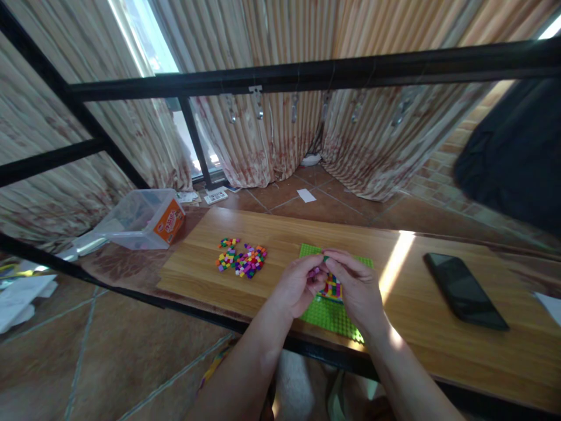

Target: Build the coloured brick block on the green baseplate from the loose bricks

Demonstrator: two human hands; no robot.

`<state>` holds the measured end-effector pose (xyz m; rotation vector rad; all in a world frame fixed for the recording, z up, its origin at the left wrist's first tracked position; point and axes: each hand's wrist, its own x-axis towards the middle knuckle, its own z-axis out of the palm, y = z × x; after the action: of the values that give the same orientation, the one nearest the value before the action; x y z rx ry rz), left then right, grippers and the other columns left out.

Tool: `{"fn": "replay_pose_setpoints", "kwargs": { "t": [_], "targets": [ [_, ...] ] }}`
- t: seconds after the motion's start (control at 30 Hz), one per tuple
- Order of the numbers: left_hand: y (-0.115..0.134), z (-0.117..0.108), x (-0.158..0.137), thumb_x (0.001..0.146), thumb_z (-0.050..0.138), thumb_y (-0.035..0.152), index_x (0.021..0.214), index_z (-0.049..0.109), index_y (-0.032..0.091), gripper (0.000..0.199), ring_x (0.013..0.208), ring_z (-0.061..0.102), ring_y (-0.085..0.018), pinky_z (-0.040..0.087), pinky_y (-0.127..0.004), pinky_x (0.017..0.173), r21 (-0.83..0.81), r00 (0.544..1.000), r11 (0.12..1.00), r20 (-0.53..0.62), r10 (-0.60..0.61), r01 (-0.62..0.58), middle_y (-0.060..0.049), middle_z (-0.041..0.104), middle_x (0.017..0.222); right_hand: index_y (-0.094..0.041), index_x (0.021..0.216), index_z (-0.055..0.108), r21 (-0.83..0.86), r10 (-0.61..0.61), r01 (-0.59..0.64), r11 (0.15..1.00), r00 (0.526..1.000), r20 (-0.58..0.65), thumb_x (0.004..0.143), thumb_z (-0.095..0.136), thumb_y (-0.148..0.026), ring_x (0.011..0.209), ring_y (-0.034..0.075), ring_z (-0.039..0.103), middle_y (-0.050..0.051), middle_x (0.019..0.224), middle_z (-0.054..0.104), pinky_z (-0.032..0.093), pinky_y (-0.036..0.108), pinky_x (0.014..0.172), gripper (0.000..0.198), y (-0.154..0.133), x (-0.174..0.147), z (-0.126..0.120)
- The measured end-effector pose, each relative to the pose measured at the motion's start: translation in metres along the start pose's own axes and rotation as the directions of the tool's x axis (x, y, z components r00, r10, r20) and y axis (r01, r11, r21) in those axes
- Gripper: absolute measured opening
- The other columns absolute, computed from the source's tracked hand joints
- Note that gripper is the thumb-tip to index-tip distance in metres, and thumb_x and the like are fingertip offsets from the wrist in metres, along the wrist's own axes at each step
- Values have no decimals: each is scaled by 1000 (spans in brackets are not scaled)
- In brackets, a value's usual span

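Above the green studded baseplate (pixel 331 320), my left hand (pixel 298 285) and my right hand (pixel 358 285) meet at the fingertips. Purple toy bricks (pixel 314 272) show in the curled fingers of my left hand. A small dark green brick (pixel 326 259) is pinched at the fingertips of my right hand, close to the left fingers. Under the hands, a multicoloured patch of bricks (pixel 333 290) sits on the baseplate, partly hidden by them. To the left, loose small bricks in many colours lie in a pile (pixel 250 261) on the wooden tabletop (pixel 272 231).
A black phone (pixel 464 290) lies on the right of the table. Beyond the left end, a clear plastic bin (pixel 139 219) with an orange label stands on the floor. A black metal bar (pixel 307 77) crosses in front of striped curtains (pixel 280 35). Papers (pixel 305 195) lie on the tiles.
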<state>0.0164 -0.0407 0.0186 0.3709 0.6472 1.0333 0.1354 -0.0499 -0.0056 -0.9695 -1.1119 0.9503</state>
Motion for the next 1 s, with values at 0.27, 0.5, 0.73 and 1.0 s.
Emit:
{"fn": "replay_pose_setpoints", "kwargs": {
  "t": [0.27,0.5,0.73,1.0],
  "targets": [
    [-1,-4,2,56,86,34,68,63,12,34,51,42,-3,26,-17,45,88,999,996,-46,21,-17,3,55,61,-31,93,75,-341,-237,242,909,970,55,84,67,-28,100,19,63,3,104,69,50,37,90,13,-5,-1,-4],
    [-1,-5,2,62,81,40,59,56,13,37,45,32,-2,15,-20,43,285,996,955,-13,92,-84,6,44,50,-27,96,73,-497,-266,323,806,946,183,86,64,-28,93,18,65,3,99,70,53,35,85,13,-10,1,-16],
    [-1,-6,1,62,80,46,62,60,13,39,44,32,-3,15,-21,44,352,997,934,-10,75,-66,6,44,49,-27,94,73,-533,-262,369,761,927,267,86,64,-29,95,19,64,4,99,69,52,37,87,12,-10,4,-25],
    [4,-10,2,62,79,39,69,66,12,31,46,36,-2,19,-18,45,368,983,928,-140,115,-56,4,49,56,-26,84,73,-585,-170,168,793,984,53,82,67,-39,94,21,64,4,99,69,50,41,90,15,-5,11,-38]
  ]
}}
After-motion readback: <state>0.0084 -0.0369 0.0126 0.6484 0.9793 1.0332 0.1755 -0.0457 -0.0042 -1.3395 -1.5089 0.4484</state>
